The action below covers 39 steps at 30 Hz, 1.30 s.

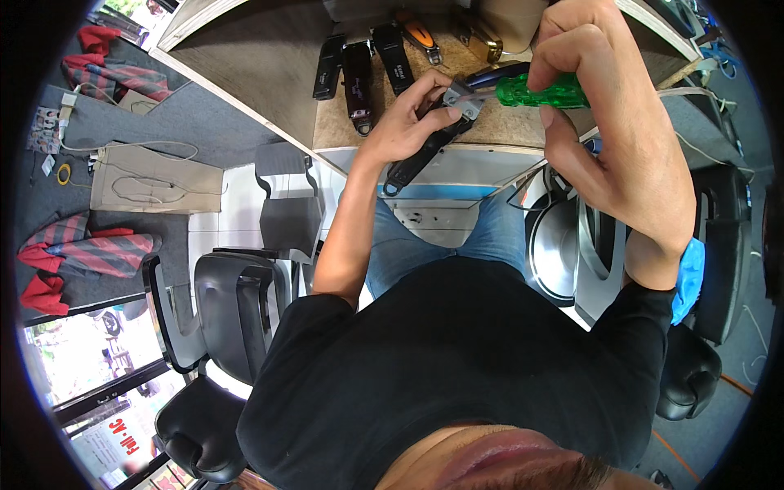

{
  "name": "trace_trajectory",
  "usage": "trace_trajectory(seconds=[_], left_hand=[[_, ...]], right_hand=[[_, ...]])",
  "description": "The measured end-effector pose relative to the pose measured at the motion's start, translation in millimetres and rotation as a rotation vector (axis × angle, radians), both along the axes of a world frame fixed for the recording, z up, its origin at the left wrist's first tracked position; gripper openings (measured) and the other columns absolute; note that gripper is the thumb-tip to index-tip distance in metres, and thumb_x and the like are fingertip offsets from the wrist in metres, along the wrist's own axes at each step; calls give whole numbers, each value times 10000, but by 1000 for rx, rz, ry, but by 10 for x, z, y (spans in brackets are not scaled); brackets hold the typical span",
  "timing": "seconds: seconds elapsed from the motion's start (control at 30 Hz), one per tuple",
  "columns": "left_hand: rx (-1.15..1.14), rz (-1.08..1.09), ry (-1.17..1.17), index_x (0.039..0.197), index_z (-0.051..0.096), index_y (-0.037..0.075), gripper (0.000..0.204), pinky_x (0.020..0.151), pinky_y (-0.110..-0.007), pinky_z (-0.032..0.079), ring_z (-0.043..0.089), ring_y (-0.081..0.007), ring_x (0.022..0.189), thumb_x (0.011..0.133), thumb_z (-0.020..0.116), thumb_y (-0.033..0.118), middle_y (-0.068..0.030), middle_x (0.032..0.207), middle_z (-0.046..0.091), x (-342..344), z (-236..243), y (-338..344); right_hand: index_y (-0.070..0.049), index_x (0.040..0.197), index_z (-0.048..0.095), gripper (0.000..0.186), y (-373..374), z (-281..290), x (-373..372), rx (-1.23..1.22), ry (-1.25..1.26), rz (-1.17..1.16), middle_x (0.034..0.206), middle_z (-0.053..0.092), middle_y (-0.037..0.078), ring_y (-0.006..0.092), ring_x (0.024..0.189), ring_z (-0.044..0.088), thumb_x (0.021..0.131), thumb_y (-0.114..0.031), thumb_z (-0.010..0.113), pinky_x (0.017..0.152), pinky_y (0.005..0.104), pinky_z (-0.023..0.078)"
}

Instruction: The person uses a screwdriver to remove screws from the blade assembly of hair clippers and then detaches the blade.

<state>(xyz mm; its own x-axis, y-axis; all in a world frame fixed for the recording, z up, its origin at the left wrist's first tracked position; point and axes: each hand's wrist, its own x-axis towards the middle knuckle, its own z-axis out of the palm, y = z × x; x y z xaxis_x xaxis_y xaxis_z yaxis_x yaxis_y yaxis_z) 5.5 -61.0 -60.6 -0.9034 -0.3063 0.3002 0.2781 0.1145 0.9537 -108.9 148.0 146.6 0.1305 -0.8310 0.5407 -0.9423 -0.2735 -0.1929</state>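
This looks like a barber shop. Hair clippers [358, 86] lie on the wooden bench [331, 126], and big black chairs [222, 302] with arms stand close by.

Head-worn fisheye: we look steeply down, black shirt [457, 351] close at six o'clock, wooden shelf [510, 131] at twelve.

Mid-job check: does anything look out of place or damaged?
At the far left, mid-height, a red-and-grey striped cloth lies crumpled, as if dropped rather than folded away. The black hair clipper in the left hand shows no obvious damage.
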Motion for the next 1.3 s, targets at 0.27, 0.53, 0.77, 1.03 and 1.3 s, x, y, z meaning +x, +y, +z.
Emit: trace_trajectory(seconds=[0.27,0.53,0.77,1.03,1.3], left_hand=[[44,-35,-29,1198,575,68,271,916,-249,416,505,-94,1004,967,703,126,0,1067,568,-23,29,20],[105,-36,-60,1188,559,61,272,886,-232,396,477,-76,991,959,697,111,14,1036,539,-45,-66,-13],[109,-18,-77,1175,544,64,266,869,-223,379,440,-79,954,956,693,95,29,999,476,-31,-4,10],[119,-17,-79,1232,543,49,307,896,-224,393,468,-70,970,964,684,97,26,1027,514,-32,-33,-11],[116,-15,-101,1231,546,43,295,881,-227,406,472,-66,962,970,679,86,25,1023,517,-22,-40,-32]], right_hand=[[-28,1019,609,330,-31,135,257,-60,166,-393,910,583,120,303,780,626,796,-61,850,652,379,514],[-11,1144,580,347,86,-12,21,-66,146,-203,959,664,119,322,789,692,831,46,719,689,361,537],[-17,1149,550,321,124,-34,73,168,-185,-397,848,681,125,310,662,679,932,-98,773,602,308,506],[-32,1124,540,335,142,-90,-68,-12,-11,-257,781,681,128,258,606,674,943,-171,786,555,321,481],[-33,1092,537,360,131,-70,19,-13,92,-281,778,690,110,297,605,684,931,-218,801,520,337,471]])
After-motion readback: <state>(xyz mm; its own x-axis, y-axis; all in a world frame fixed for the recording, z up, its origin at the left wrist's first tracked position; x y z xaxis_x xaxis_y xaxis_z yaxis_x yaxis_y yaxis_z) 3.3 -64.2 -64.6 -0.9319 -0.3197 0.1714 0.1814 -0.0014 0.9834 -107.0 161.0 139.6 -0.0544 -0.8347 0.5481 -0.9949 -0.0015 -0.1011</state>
